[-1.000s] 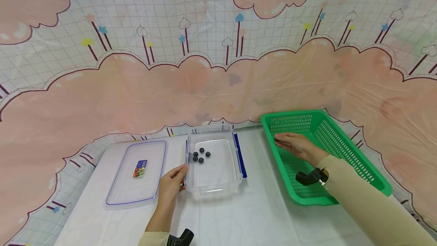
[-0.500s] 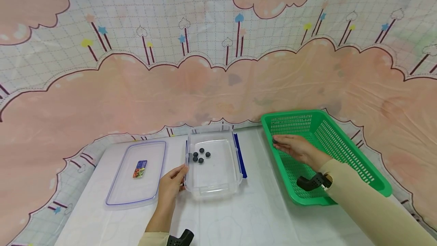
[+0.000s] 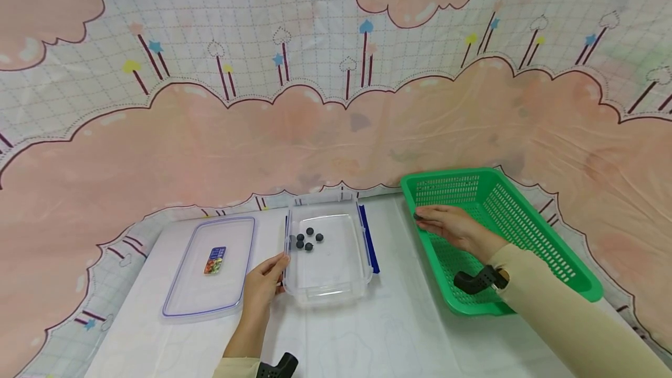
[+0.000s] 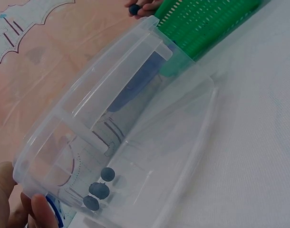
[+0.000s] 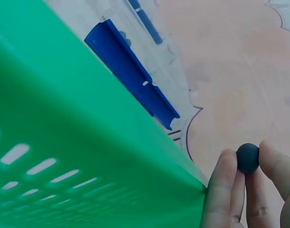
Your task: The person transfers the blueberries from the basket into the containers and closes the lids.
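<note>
My left hand (image 3: 263,277) grips the left rim of a clear plastic food container (image 3: 336,267), thumb on one side and fingers on the other. Several small dark balls (image 3: 309,231), like blueberries, lie on its floor toward the left. The left wrist view shows some of these dark balls (image 4: 108,174) through the wall. My right hand (image 3: 451,226) is over the left rim of the green basket (image 3: 530,217). Between thumb and fingertips it pinches one small dark ball (image 5: 248,158), held above the rim in the right wrist view.
A clear lid with a blue seal (image 3: 181,284) and a colourful label (image 3: 215,260) lies left of the container. A blue side latch (image 3: 370,239) hangs folded out on the container's right, facing the basket. A patterned cloth (image 3: 315,144) rises behind the white table (image 3: 399,331).
My right hand has shifted slightly left with the dark ball, to the basket's left rim. The left hand and the container have stayed in place.
</note>
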`<action>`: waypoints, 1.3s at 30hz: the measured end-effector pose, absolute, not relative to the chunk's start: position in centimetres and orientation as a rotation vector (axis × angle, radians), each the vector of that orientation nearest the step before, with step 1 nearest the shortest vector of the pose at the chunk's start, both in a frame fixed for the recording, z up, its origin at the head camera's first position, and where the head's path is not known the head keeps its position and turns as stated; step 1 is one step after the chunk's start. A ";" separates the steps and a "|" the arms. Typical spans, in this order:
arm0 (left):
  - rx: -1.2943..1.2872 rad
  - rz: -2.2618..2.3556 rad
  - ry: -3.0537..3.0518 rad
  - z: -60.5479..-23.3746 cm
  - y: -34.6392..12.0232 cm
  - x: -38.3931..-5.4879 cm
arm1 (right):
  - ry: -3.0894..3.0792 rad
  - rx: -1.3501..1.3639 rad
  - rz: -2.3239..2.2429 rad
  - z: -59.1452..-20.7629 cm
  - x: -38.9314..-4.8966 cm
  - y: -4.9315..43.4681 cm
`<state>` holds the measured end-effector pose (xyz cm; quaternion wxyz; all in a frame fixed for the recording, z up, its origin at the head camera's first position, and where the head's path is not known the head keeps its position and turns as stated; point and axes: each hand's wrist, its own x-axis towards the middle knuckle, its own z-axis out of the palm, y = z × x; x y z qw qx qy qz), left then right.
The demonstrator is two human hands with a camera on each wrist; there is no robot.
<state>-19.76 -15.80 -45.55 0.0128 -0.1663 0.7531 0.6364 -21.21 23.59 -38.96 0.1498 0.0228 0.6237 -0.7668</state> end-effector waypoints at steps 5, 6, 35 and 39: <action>-0.514 1.987 2.344 -45.6 -15.9 -19.7 | 1.804 0.018 -2.146 -39.1 -21.6 23.1; -0.514 1.989 2.341 -45.6 -15.9 -19.7 | 1.803 0.015 -2.137 -39.0 -21.7 23.0; -0.540 2.000 2.334 -46.0 -16.1 -20.2 | 1.733 0.104 -2.137 -39.3 -25.6 17.7; -0.534 1.986 2.324 -45.9 -16.1 -20.2 | 1.743 0.110 -2.131 -39.6 -26.0 16.8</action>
